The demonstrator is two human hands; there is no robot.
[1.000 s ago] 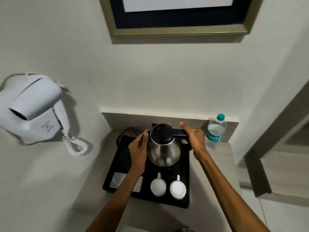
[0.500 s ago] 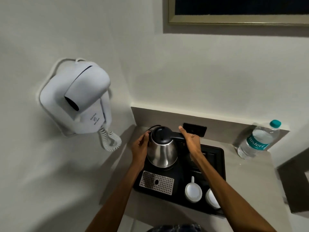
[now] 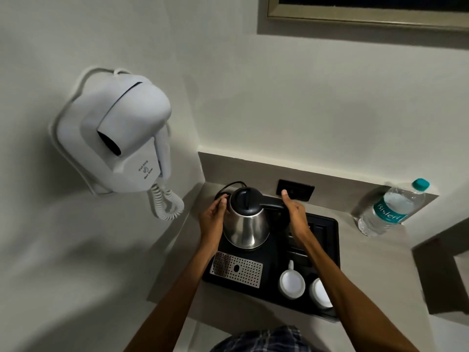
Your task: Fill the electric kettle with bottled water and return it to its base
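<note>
A steel electric kettle (image 3: 246, 227) with a black lid and handle stands on the back left part of a black tray (image 3: 327, 229); its base is hidden under it. My right hand (image 3: 294, 214) is wrapped around the black handle, thumb pointing up. My left hand (image 3: 213, 217) rests against the kettle's left side near the lid, fingers curved. A clear water bottle (image 3: 390, 209) with a teal cap and label stands upright on the counter at the far right, apart from both hands.
Two white cups (image 3: 291, 283) sit upside down on the tray's front right, beside a perforated metal drip plate (image 3: 236, 269). A white wall-mounted hair dryer (image 3: 119, 141) with a coiled cord hangs to the left. A black wall socket (image 3: 295, 190) sits behind the kettle.
The view has swung left, so the bottle now lies far right. Both hands stay on the kettle, which remains on the tray.
</note>
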